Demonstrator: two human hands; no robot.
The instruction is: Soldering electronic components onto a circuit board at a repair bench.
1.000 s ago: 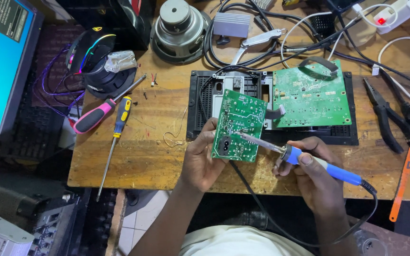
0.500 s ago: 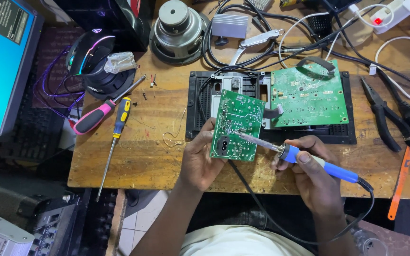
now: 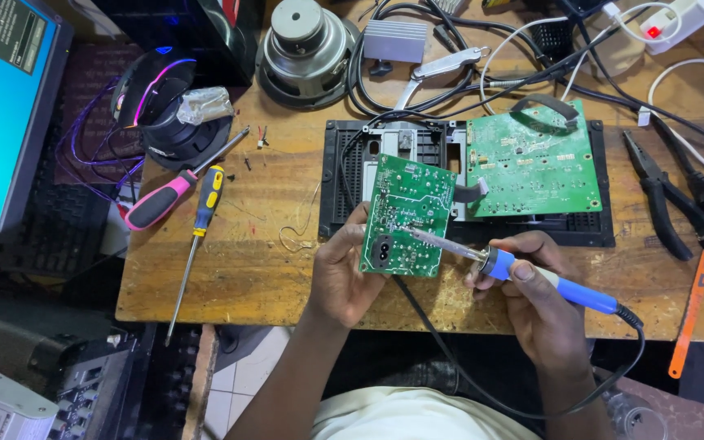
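Observation:
My left hand (image 3: 342,270) grips the lower left edge of a small green circuit board (image 3: 405,216), holding it tilted up over the wooden table (image 3: 246,261). My right hand (image 3: 535,305) holds a blue-handled soldering iron (image 3: 531,275) like a pen. Its metal tip touches the middle of the small board's solder side. Behind the board lies a black plastic case (image 3: 596,228) with a larger green circuit board (image 3: 531,163) resting on it.
Two screwdrivers (image 3: 193,204) lie at the left, near a black mouse (image 3: 148,94) and a monitor (image 3: 2,114). A speaker driver (image 3: 303,45) and tangled cables (image 3: 450,73) sit at the back. Black pliers (image 3: 662,195) and an orange saw handle (image 3: 690,314) are at the right.
The small board and both hands have stayed nearly still; the iron tip remains on the board, shifted only slightly.

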